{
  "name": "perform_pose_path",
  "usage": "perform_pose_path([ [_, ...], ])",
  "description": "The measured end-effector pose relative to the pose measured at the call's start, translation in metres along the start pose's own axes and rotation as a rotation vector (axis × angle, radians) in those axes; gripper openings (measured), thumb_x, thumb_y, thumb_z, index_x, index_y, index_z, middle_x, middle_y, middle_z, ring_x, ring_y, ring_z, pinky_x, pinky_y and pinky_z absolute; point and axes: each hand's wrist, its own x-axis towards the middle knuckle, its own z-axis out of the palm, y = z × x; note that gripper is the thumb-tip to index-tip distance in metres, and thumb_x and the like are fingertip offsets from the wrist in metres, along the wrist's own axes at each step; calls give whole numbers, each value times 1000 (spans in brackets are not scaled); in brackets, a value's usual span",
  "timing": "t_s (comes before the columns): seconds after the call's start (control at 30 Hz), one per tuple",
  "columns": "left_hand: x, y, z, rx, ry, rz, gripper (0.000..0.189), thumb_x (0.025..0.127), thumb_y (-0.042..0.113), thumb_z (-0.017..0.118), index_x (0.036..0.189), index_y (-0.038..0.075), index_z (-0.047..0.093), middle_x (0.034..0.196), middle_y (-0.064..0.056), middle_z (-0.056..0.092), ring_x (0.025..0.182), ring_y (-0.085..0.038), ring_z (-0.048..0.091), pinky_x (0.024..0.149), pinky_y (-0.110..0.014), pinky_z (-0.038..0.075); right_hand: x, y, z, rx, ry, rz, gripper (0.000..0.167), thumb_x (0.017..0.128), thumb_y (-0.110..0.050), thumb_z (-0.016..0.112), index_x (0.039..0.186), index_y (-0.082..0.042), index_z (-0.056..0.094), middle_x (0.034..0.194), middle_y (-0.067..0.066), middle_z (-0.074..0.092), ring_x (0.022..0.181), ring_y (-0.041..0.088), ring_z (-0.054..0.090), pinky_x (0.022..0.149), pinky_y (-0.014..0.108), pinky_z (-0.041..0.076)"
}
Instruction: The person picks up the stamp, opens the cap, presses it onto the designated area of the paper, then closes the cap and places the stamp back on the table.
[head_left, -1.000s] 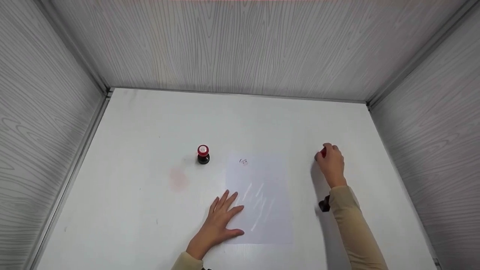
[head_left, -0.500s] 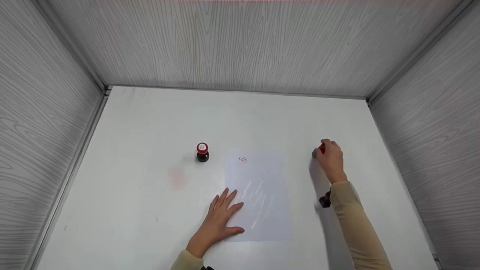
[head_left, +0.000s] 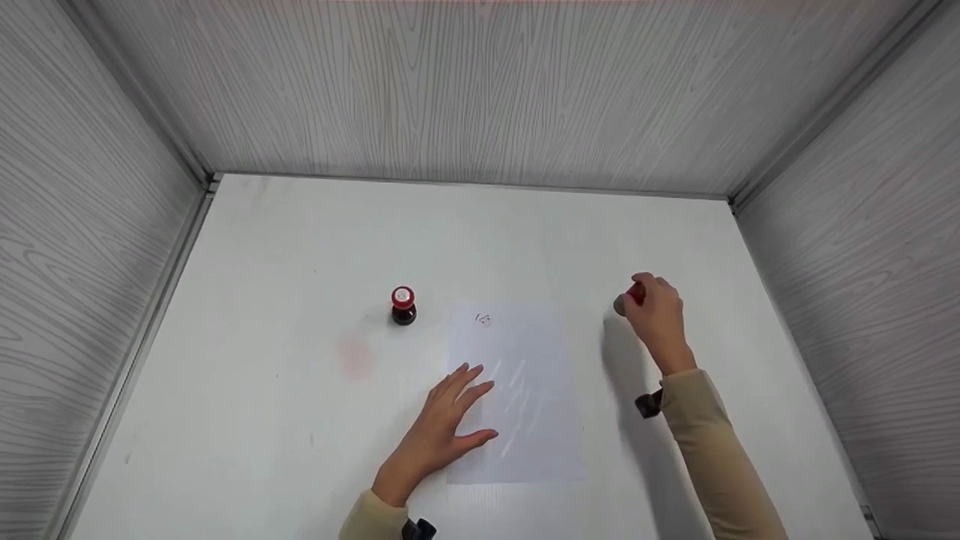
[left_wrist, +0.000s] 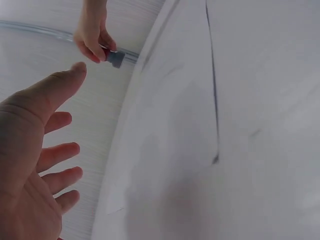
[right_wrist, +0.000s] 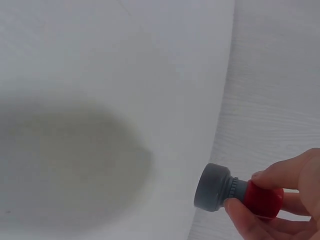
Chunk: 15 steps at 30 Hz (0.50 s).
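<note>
My right hand (head_left: 655, 315) grips the red handle of a self-inking stamp (right_wrist: 211, 187), whose wide grey end sticks out past the fingers. The stamp is raised above the table, to the right of the paper. My left hand (head_left: 441, 427), its fingers spread and fairly straight, hovers just over the left edge of a sheet of white paper (head_left: 529, 450) and holds nothing. A small reddish and dark imprint (head_left: 484, 319) shows near the sheet's top left. The left wrist view also catches the right hand (left_wrist: 91, 32) with the stamp.
A second stamp (head_left: 403, 306), red on top with a black base, stands upright left of the paper. A faint pink smudge (head_left: 354, 355) marks the white table (head_left: 247, 300). Grey wood-grain panels (head_left: 465, 90) wall the back and both sides.
My left hand has lifted from the paper and shifted slightly up and right. The right hand has raised the stamp and carried it a little to the left.
</note>
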Motion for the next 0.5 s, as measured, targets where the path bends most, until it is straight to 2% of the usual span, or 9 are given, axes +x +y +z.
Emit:
perform_pose_path([
  [0.17, 12, 10, 4, -66, 86, -17, 71, 84, 29, 80, 143, 7, 48, 147, -10, 48, 137, -31, 41, 109, -53, 36, -12, -30, -9, 28, -17, -39, 29, 88, -5, 69, 113, 7, 65, 89, 21, 62, 79, 33, 57, 71, 47, 49],
  [0.3, 19, 18, 11, -172, 135, -89, 73, 84, 30, 81, 144, 5, 47, 143, -10, 51, 134, -28, 45, 107, -52, 39, -27, -59, -14, 56, -49, -102, 27, 87, -4, 70, 112, 5, 66, 88, 17, 64, 77, 29, 59, 69, 44, 51],
  [0.5, 31, 22, 25, -304, 228, -212, 73, 81, 23, 84, 142, 4, 48, 139, -12, 55, 130, -27, 50, 106, -47, 42, -50, -103, -10, 70, -80, -229, 24, 84, -2, 74, 107, 3, 69, 87, 14, 65, 74, 25, 63, 66, 39, 55],
])
